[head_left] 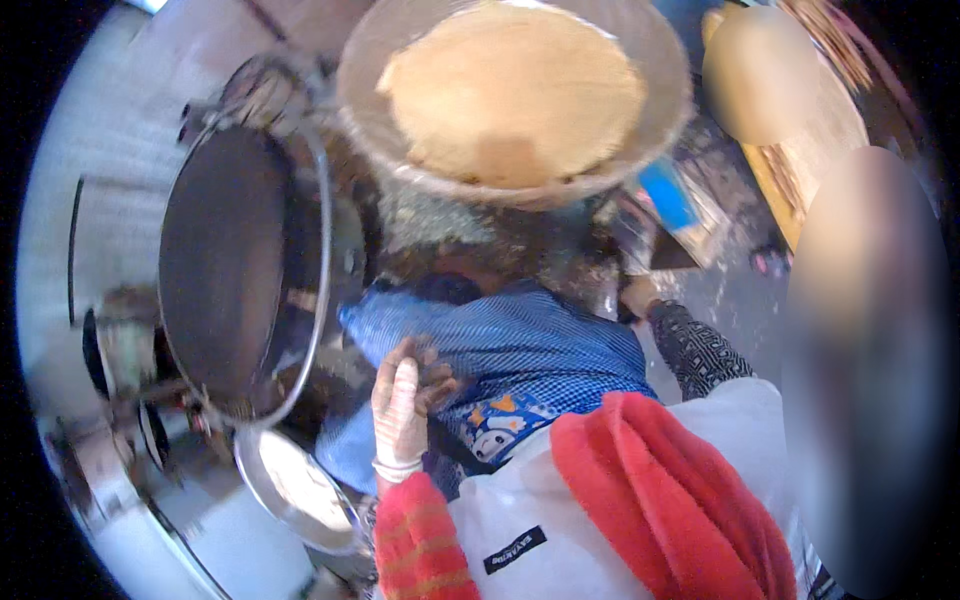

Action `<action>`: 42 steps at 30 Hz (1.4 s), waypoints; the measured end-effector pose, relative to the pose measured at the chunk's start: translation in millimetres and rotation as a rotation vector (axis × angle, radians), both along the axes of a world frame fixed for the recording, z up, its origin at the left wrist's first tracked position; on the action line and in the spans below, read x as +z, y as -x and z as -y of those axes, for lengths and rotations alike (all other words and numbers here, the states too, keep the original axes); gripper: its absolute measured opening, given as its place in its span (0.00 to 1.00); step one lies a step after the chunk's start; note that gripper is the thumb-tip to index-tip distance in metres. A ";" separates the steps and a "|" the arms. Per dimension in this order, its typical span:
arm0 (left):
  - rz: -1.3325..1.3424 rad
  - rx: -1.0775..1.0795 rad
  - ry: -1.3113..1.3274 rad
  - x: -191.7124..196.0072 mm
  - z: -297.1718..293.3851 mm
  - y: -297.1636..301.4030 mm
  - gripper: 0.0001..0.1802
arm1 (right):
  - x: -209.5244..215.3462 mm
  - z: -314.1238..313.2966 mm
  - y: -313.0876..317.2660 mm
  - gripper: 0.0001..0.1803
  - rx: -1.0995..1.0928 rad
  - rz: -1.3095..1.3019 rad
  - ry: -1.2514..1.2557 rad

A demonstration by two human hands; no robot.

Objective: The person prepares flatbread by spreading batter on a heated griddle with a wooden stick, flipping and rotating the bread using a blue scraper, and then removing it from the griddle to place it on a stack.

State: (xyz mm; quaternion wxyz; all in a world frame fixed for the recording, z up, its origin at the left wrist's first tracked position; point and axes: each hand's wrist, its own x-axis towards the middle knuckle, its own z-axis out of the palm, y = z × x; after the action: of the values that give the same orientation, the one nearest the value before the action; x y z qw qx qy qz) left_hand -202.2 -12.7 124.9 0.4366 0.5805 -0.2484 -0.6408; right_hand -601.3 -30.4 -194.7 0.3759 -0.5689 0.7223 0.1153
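Observation:
My left hand [407, 405], in a white glove with darkened fingers, is raised over my lap. A red sleeve with orange stripes covers that arm. The fingers are loosely bent and somewhat blurred, and I see nothing held in them. Below and behind the hand, a blue checked cloth [540, 340] with a cartoon-print patch [497, 425] is spread across my lap. Nearest on its left is a large dark pan [225, 270] with a pale metal rim, tilted in view. My right hand does not show. A red towel [660, 480] hangs down over my white top.
Ahead stands a wide bowl [365, 120] holding a flat tan mass [515, 90]. A metal bowl [262, 480] with whitish contents sits at the lower left. Right of centre lie a blue object [667, 195] and a foot beside a patterned trouser leg [695, 350]. Blurred patches hide the right side.

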 end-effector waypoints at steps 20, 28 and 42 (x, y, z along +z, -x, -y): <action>0.517 0.481 0.450 23.7 -188.3 -57.3 0.18 | 273.4 42.7 -482.4 0.11 0.862 1.088 0.062; 0.680 0.748 0.348 1.5 -250.3 -69.4 0.19 | 219.6 -168.5 -668.4 0.23 0.967 0.863 -0.732; -0.013 1.006 -0.172 -92.7 -385.9 -151.6 0.28 | 425.5 47.4 -502.0 0.26 0.794 1.225 0.074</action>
State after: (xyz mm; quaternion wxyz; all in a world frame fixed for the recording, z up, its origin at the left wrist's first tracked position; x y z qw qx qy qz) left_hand -50.6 373.2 32.2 0.6433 0.6580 0.1182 -0.3731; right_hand -99.3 -77.8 230.8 0.6227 -0.7629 0.1251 -0.1205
